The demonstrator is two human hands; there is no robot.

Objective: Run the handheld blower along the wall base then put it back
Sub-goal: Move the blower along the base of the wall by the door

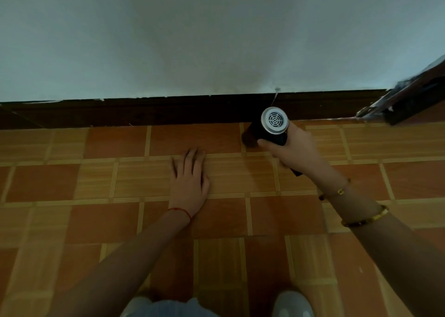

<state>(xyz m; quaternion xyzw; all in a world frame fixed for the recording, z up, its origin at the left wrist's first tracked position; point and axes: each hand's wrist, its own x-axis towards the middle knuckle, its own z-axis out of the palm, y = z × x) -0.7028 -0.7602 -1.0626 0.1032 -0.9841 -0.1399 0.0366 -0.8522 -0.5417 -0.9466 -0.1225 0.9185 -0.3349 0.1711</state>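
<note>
Right hand [290, 148] grips the handle of the blower [269, 130], whose round silver grille faces the camera and whose dark barrel points away from the hand toward the dark skirting board [168, 111] at the foot of the white wall [192, 40]. Left hand [190, 179], to the blower's left and nearer the person, lies flat on the tiled floor [240, 220], fingers straight and close together, pointing at the skirting board.

Bare forearms, no sleeves. A thin red string bracelet [182, 212] circles the left wrist; 2 slim gold bangles [366, 218] ring the right forearm. Pale shoes [292, 304] below.
</note>
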